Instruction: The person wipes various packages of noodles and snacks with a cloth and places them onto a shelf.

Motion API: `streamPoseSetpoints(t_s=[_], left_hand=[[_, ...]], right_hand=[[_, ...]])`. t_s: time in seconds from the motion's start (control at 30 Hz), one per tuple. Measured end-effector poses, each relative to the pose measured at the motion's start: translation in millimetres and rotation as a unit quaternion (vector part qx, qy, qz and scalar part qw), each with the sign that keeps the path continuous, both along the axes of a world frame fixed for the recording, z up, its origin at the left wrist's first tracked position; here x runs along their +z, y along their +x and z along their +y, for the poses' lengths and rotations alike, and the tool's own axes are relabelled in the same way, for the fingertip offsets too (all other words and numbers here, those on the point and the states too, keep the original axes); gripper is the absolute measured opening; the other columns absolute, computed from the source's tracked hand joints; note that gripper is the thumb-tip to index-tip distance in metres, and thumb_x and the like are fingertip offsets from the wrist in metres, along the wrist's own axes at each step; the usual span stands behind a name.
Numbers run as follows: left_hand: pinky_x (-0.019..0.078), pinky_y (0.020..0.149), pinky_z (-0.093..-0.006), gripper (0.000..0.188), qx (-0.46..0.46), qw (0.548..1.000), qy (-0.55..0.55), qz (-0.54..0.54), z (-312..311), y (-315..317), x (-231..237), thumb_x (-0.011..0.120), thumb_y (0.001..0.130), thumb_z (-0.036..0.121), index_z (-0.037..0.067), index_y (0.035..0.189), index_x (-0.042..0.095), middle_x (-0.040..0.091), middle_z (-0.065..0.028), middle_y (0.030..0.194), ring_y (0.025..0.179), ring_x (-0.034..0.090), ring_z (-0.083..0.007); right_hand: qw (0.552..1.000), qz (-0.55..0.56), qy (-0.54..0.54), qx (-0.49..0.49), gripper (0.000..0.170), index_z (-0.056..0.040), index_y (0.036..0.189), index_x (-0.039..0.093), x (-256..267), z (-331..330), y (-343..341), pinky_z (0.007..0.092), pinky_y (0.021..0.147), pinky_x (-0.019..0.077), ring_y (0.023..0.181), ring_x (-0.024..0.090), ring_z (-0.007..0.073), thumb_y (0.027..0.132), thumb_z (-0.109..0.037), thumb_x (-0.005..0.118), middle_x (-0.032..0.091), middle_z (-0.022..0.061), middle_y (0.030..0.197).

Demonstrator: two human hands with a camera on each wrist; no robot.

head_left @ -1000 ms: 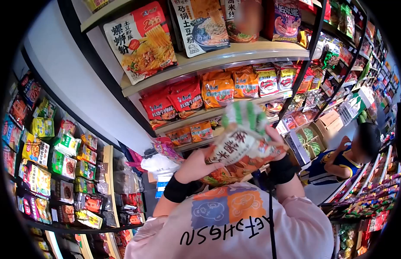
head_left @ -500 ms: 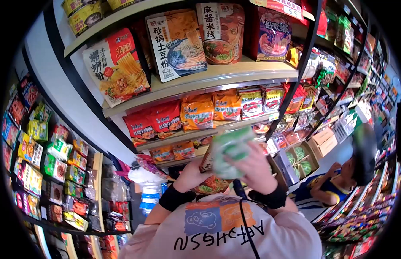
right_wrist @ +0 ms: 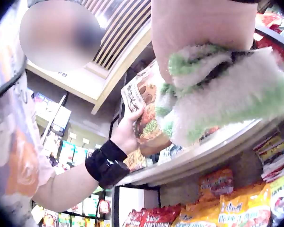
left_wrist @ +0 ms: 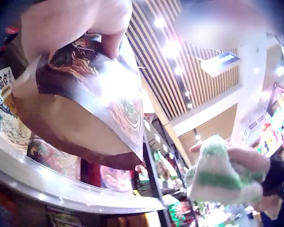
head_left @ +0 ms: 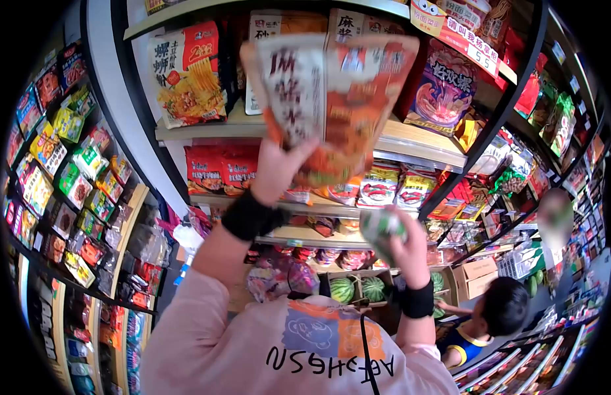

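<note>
My left hand (head_left: pixel 279 172) grips a noodle pouch (head_left: pixel 348 108) by its lower left side, thumb across the printed front. The pouch is upright in front of the upper shelf and overlaps the packs behind it. From the left wrist, its brown bottom fold (left_wrist: pixel 80 125) shows above the shelf edge. My right hand (head_left: pixel 412 250) holds a fluffy green-and-white striped cloth (head_left: pixel 382 227), lower and to the right, apart from the pouch. In the right wrist view the cloth (right_wrist: pixel 227 97) is bunched in the fingers, which it partly hides.
A luosifen pack (head_left: pixel 193 76) and a purple pack (head_left: pixel 444 85) stand on the upper shelf (head_left: pixel 417 141). Red noodle bags (head_left: pixel 220 170) line the shelf below. Watermelons (head_left: pixel 343 289) in boxes lie low down. Another person (head_left: pixel 496 316) is at the right.
The pouch has gone from in front of my chest up to the upper shelf in my left hand. My right hand, earlier pressing the cloth on the pouch, has come away from it with the cloth.
</note>
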State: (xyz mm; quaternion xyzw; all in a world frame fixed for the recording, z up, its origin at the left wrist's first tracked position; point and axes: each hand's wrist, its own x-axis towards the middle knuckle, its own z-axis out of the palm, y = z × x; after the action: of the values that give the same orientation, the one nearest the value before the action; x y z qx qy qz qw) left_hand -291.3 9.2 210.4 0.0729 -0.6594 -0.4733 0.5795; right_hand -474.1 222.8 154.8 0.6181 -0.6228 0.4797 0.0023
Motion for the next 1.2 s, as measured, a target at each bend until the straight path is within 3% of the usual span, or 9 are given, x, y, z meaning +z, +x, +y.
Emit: streamPoseSetpoints(t_s=[0.3, 0.5, 0.53, 0.63, 0.83, 0.87, 0.97, 1.0, 1.2], left_hand=[[0.0455, 0.079, -0.0286, 0.032, 0.068, 0.99, -0.125, -0.004, -56, -95, 46, 0.066, 0.084, 0.024, -0.002, 0.1, 0.06, 0.066, -0.0063, 0.095, 0.085, 0.06, -0.014], [0.0472, 0.073, -0.0355, 0.051, 0.206, 0.971, -0.097, -0.074, -102, -130, 31, 0.06, 0.085, 0.044, -0.006, 0.089, 0.059, 0.065, -0.0192, 0.083, 0.079, 0.062, -0.0306], [0.0464, 0.076, -0.0396, 0.052, 0.209, 0.966, -0.153, -0.017, -94, -132, 33, 0.055, 0.087, 0.045, -0.006, 0.093, 0.055, 0.062, -0.023, 0.087, 0.085, 0.06, -0.0375], [0.0415, 0.089, -0.0397, 0.056, 0.251, 0.949, -0.089, -0.17, -102, -136, 26, 0.052, 0.091, 0.034, -0.003, 0.128, 0.033, 0.051, -0.0271, 0.116, 0.106, 0.052, -0.0374], [0.0312, 0.103, -0.0448, 0.073, 0.397, 0.854, -0.252, -0.221, -81, -142, 30, 0.054, 0.087, 0.025, 0.004, 0.143, 0.013, 0.028, -0.029, 0.136, 0.124, 0.033, -0.0439], [0.0272, 0.105, -0.0485, 0.074, 0.468, 0.795, -0.346, -0.172, -81, -144, 31, 0.058, 0.082, 0.021, 0.009, 0.143, 0.019, 0.03, -0.0244, 0.137, 0.128, 0.03, -0.0399], [0.0257, 0.105, -0.0519, 0.071, 0.448, 0.709, -0.497, -0.225, -70, -152, 44, 0.059, 0.08, 0.021, 0.014, 0.142, 0.025, 0.032, -0.0189, 0.139, 0.129, 0.031, -0.0363], [0.0249, 0.104, -0.0538, 0.065, 0.414, 0.739, -0.485, -0.22, -66, -157, 45, 0.058, 0.08, 0.025, 0.017, 0.139, 0.032, 0.034, -0.0154, 0.138, 0.13, 0.031, -0.0338], [0.0216, 0.105, -0.0558, 0.057, 0.469, 0.683, -0.455, -0.325, -100, -186, 27, 0.052, 0.086, 0.036, 0.019, 0.138, 0.036, 0.032, -0.0123, 0.142, 0.134, 0.026, -0.0304]], right_hand=[[0.983, -0.046, -0.173, 0.038, 0.064, -0.0009, 0.136, 0.032, 85, -135, -70, 0.0342, 0.094, 0.0395, 0.112, 0.052, 0.027, 0.083, -0.018, 0.063, 0.053, 0.0199, 0.121], [0.984, -0.077, -0.155, 0.03, 0.051, 0.0044, 0.117, 0.045, 83, -192, -88, 0.0353, 0.086, 0.0431, 0.1, 0.057, 0.0304, 0.083, -0.026, 0.066, 0.059, 0.021, 0.108], [0.985, -0.059, -0.16, -0.001, 0.051, 0.0046, 0.117, 0.045, 80, -201, -92, 0.0355, 0.086, 0.043, 0.1, 0.057, 0.0316, 0.083, -0.027, 0.066, 0.059, 0.0215, 0.108], [0.982, -0.045, -0.166, -0.078, 0.042, 0.0035, 0.111, 0.046, 79, -216, -100, 0.0384, 0.081, 0.0435, 0.092, 0.057, 0.0355, 0.083, -0.023, 0.063, 0.059, 0.0227, 0.1], [0.961, -0.037, -0.241, -0.129, 0.031, 0.004, 0.101, 0.049, 78, -241, -127, 0.0408, 0.078, 0.0433, 0.09, 0.056, 0.0409, 0.082, -0.017, 0.061, 0.059, 0.026, 0.093], [0.962, -0.023, -0.236, -0.134, 0.031, 0.0047, 0.103, 0.049, 76, -246, -133, 0.0427, 0.078, 0.0436, 0.09, 0.056, 0.0431, 0.082, -0.016, 0.06, 0.059, 0.0274, 0.092], [0.969, -0.018, -0.204, -0.141, 0.03, 0.0053, 0.101, 0.049, 75, -249, -134, 0.0446, 0.077, 0.044, 0.09, 0.056, 0.044, 0.082, -0.015, 0.06, 0.06, 0.0286, 0.092], [0.968, -0.019, -0.212, -0.131, 0.03, 0.006, 0.103, 0.051, 75, -248, -132, 0.0455, 0.078, 0.0444, 0.09, 0.056, 0.0448, 0.082, -0.014, 0.058, 0.059, 0.0299, 0.092], [0.956, 0.056, -0.225, -0.178, 0.042, 0.0032, 0.118, 0.048, 59, -257, -141, 0.0446, 0.078, 0.0467, 0.088, 0.057, 0.0438, 0.081, -0.015, 0.055, 0.054, 0.0278, 0.106]])
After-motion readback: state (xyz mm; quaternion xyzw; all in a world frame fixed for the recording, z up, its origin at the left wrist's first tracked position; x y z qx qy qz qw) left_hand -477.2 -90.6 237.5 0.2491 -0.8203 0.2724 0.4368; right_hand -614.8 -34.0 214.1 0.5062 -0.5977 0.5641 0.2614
